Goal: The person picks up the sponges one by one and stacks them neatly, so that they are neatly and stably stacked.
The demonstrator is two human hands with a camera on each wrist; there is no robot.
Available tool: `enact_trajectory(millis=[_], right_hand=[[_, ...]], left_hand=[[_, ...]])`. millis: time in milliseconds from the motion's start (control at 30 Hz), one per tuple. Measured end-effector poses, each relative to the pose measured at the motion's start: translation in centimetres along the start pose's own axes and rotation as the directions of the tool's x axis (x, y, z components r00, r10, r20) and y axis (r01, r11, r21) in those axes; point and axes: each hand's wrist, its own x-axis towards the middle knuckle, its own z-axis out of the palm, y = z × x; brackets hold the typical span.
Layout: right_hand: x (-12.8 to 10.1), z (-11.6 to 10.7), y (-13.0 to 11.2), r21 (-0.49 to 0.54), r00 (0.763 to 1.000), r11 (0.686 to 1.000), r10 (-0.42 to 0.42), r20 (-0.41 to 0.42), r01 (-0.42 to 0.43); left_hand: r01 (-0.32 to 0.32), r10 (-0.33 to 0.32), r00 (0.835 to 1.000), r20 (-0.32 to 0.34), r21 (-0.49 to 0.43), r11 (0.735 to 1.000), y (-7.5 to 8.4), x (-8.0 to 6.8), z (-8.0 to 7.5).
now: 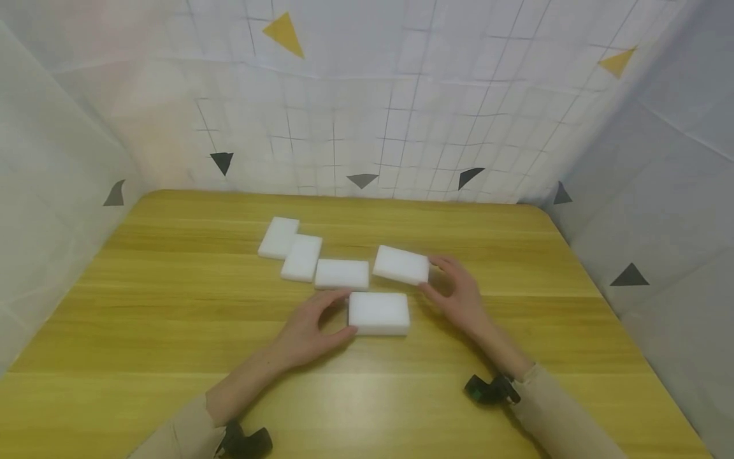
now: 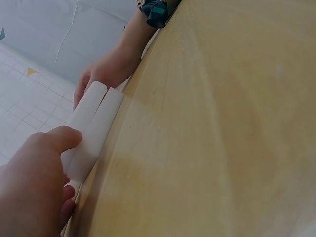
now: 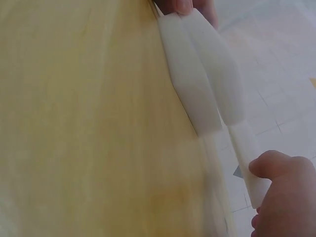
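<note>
Yellow wooden surface (image 1: 172, 306) within white gridded walls, five white foam blocks counted, left hand (image 1: 312, 328) gripping nearest block (image 1: 379, 313), right hand (image 1: 459, 296) pinching right-hand block (image 1: 401, 264), three others (image 1: 302, 257) lying in a touching row.

Soft, even light is falling from above, keeping the head view bright and throwing only faint shadows under both arms onto the table (image 1: 172, 306). Wide-angle distortion is bending the table's far edge and corners. The white blocks (image 1: 379, 312) are washing out, nearly featureless. The left wrist view is showing pale glare across the wood. The right wrist view is smearing with motion blur throughout.
</note>
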Motion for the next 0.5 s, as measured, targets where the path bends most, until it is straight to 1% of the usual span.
enact_trajectory(millis=[267,500], right_hand=[[-0.4,0.3,-1.2,0.028,0.999,0.998,-0.047,-0.025,0.047],[-0.8,0.7,-1.5,0.041,0.994,0.995,-0.087,-0.07,0.09]], left_hand=[[0.015,-0.015,1.0,0.004,-0.005,1.0,0.1,-0.1,-0.1],[-0.004,0.004,1.0,-0.009,0.001,1.0,-0.1,-0.1,0.1]])
